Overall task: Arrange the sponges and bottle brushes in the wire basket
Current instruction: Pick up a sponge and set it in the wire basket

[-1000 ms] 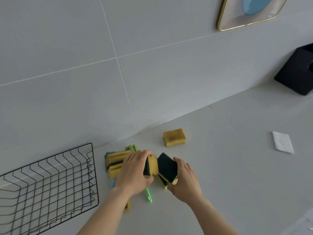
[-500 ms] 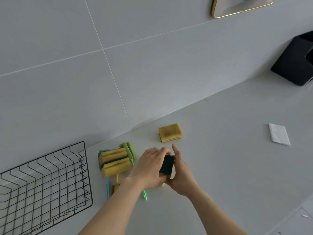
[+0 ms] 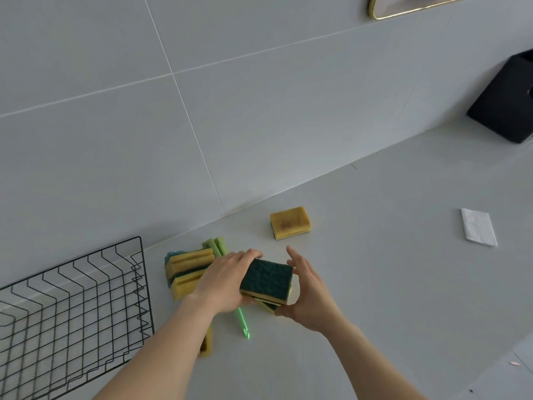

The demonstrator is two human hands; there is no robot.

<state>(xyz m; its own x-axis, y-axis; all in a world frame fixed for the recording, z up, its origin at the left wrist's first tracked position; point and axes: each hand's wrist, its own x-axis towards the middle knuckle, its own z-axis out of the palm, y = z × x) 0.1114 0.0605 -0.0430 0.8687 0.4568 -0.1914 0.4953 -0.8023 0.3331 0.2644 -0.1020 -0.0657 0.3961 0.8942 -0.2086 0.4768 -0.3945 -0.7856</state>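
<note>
My left hand (image 3: 223, 280) and my right hand (image 3: 310, 293) press from both sides on a stack of green-topped yellow sponges (image 3: 266, 280) just above the counter. Two more yellow sponges (image 3: 187, 269) lie on their sides to the left, over blue and green brush heads (image 3: 216, 245). A green brush handle (image 3: 242, 323) sticks out below my left hand. Another yellow piece (image 3: 207, 343) shows by my left forearm. A single yellow sponge (image 3: 290, 222) lies apart near the wall. The black wire basket (image 3: 72, 310) stands at the far left with nothing in it.
A folded white cloth (image 3: 477, 228) lies on the counter to the right. A black box (image 3: 503, 101) stands in the right corner against the tiled wall. A gold-rimmed frame (image 3: 409, 7) hangs on the wall above.
The two sponges held apart a second ago have come together into one stack between my hands, dark green face now turned up. The view has shifted slightly.
</note>
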